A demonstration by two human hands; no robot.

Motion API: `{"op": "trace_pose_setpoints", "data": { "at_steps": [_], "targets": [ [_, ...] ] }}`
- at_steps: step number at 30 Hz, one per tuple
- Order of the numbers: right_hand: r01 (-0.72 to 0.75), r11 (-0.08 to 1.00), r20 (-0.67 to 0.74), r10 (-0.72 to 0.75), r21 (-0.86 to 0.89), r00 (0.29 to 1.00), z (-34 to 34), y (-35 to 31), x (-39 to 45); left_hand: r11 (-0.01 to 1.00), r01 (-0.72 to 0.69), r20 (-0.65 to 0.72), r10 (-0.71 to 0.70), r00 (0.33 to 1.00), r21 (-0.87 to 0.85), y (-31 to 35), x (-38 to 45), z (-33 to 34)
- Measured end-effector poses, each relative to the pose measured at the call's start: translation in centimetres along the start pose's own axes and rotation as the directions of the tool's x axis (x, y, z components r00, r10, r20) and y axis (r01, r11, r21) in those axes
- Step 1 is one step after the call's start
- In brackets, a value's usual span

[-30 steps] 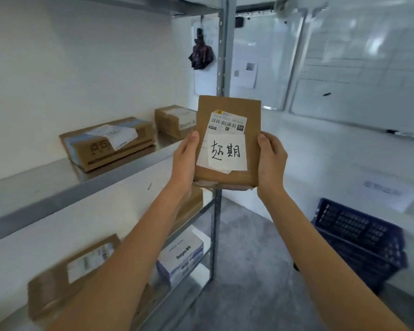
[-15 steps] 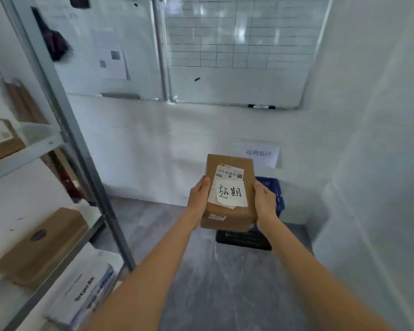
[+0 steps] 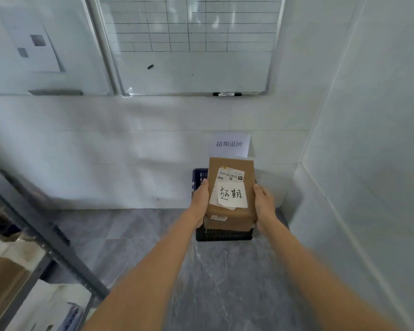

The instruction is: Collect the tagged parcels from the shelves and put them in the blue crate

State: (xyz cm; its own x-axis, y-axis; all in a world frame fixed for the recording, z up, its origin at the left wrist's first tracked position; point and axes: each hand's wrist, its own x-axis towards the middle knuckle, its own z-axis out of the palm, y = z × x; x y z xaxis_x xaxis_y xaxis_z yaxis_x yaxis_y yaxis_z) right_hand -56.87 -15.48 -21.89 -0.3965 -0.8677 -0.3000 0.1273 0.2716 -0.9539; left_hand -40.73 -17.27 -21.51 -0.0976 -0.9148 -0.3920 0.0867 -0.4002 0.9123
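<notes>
The left hand [image 3: 201,199] and the right hand [image 3: 264,203] gripped a brown cardboard parcel [image 3: 230,218] by its two long sides, fingers curled round the edges, holding it up in the air directly over the blue crate [image 3: 199,177] that stood on the grey floor against the wall. A handwritten white tag [image 3: 231,194] and a barcode label [image 3: 231,174] faced up on the parcel, a printed paper sign [image 3: 229,145] hung on the wall just above the crate, and a marker [image 3: 227,94] lay on the whiteboard ledge

Head camera looks down toward the floor [image 3: 215,271].
</notes>
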Motion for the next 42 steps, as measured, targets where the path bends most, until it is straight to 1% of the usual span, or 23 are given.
{"op": "trace_pose_setpoints", "data": {
  "at_steps": [4,6,9,13,17,22,26,30,35,39,42],
  "targets": [
    [-0.022,1.0,-0.036,0.022,0.003,0.999,1.0,0.1,3.9,0.999,0.048,0.029,-0.048,0.998,0.019,0.2,4.7,-0.2],
    [-0.026,0.999,-0.043,0.025,-0.043,0.999,1.4,0.0,6.0,0.997,0.074,0.026,-0.074,0.997,0.015,0.1,7.1,-0.1],
    [-0.046,0.994,-0.009,0.045,-0.103,0.999,2.6,0.5,10.0,0.995,0.101,0.028,-0.101,0.995,0.001,0.1,11.1,0.3],
    [-0.077,0.985,0.041,0.084,-0.152,0.996,4.4,1.3,16.5,0.994,0.104,-0.051,-0.105,0.993,-0.02,0.1,18.1,0.8],
    [-0.131,0.977,0.067,0.144,-0.168,0.987,5.9,1.7,22.9,0.991,0.13,-0.036,-0.13,0.991,-0.015,0.3,24.5,1.3],
    [-0.154,0.962,0.072,0.174,-0.224,0.982,8.0,2.4,29.9,0.984,0.169,-0.075,-0.173,0.982,-0.051,0.6,31.3,1.5],
    [-0.218,0.945,0.071,0.242,-0.245,0.968,10.7,2.9,35.1,0.976,0.197,-0.096,-0.205,0.974,-0.088,0.8,36.6,0.8],
    [-0.295,0.928,0.05,0.314,-0.225,0.948,14.2,3.6,40.7,0.961,0.263,-0.11,-0.271,0.956,-0.081,1.0,43.5,-0.3],
    [-0.33,0.91,0.022,0.346,-0.25,0.938,18.3,4.5,47.7,0.939,0.343,-0.126,-0.342,0.931,-0.016,1.4,52.4,-2.0],
    [-0.382,0.896,0.036,0.4,-0.224,0.916,20.8,6.1,52.9,0.907,0.42,-0.138,-0.42,0.897,-0.034,0.0,59.0,-3.2],
    [-0.462,0.856,0.035,0.482,-0.232,0.876,22.0,8.3,57.0,0.874,0.48,-0.154,-0.487,0.86,-0.081,-2.1,63.6,-4.0]
  ]
}}
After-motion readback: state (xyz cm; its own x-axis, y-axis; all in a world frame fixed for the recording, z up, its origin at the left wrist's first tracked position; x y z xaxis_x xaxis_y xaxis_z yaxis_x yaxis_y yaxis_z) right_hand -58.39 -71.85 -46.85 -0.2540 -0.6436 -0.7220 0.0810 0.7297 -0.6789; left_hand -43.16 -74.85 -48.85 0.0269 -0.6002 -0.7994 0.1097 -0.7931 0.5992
